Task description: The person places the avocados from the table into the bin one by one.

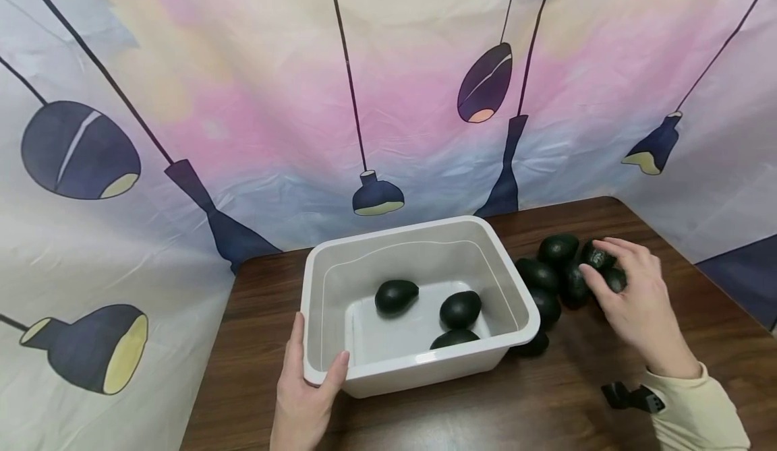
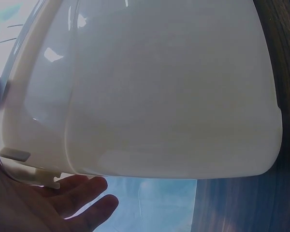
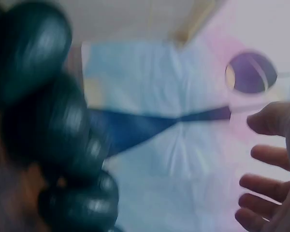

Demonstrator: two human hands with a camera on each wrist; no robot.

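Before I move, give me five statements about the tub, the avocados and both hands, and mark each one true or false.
1. The left hand is at the near left corner of the tub. True.
2. Three avocados show inside the tub. True.
3. The right hand is inside the tub. False: it is outside, by the pile of avocados.
4. The tub is dark green. False: it is pale, off-white.
5. Every avocado is in the tub. False: several lie on the table to its right.
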